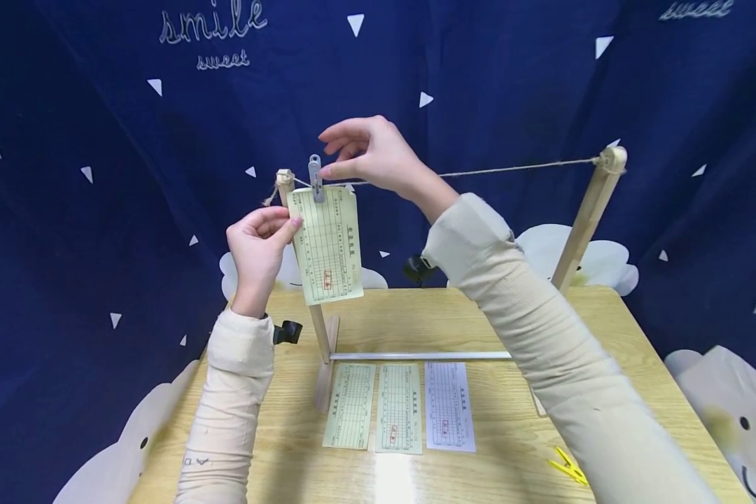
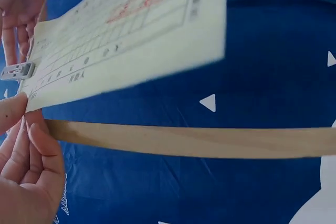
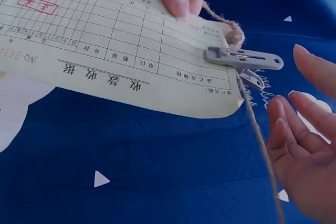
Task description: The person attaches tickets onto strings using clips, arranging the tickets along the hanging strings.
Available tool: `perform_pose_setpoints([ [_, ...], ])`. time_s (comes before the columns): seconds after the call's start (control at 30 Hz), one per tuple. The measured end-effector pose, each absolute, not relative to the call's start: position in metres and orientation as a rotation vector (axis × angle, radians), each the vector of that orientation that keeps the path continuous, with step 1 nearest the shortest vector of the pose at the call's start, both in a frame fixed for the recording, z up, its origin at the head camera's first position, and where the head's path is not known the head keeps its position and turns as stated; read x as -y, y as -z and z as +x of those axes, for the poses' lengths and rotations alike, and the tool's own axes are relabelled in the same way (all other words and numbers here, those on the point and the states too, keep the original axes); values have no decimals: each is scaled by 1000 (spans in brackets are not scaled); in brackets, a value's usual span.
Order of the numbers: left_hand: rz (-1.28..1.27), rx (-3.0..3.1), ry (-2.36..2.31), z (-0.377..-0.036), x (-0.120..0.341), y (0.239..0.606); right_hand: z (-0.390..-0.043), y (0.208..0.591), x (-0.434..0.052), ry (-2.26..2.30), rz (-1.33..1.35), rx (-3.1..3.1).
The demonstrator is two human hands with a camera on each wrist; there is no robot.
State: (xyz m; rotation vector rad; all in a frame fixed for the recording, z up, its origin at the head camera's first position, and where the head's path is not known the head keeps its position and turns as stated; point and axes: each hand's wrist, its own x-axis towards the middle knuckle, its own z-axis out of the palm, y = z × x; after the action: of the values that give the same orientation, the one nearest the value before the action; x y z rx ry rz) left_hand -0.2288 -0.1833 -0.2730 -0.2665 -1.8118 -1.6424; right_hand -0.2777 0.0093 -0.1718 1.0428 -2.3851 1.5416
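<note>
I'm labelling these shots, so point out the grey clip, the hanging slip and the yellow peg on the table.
grey clip [image 3: 244, 57], right wrist view, middle of its body
hanging slip [image 1: 327, 245], head view, centre of the paper
yellow peg [image 1: 568, 465], head view, its middle

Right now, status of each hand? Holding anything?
Left hand: pinches the edge of the hanging receipt, thumb on the paper.
Right hand: open, fingers relaxed beside the grey clip on the string, holding nothing.

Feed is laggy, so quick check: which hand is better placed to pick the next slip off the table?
Probably right. The right hand is open beside the grey clip and holds nothing. The left hand pinches the hung slip. Three slips lie below.
</note>
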Motion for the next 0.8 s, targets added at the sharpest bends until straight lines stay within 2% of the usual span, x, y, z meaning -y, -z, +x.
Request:
perform_pose_setpoints([
  [0.4,-228,1929,1451,-204,179,267,-256,179,-35,-1593,1112,2231],
  [0.8,-230,1957,1443,-200,185,280,-240,194,-55,-1707,1109,2143],
])
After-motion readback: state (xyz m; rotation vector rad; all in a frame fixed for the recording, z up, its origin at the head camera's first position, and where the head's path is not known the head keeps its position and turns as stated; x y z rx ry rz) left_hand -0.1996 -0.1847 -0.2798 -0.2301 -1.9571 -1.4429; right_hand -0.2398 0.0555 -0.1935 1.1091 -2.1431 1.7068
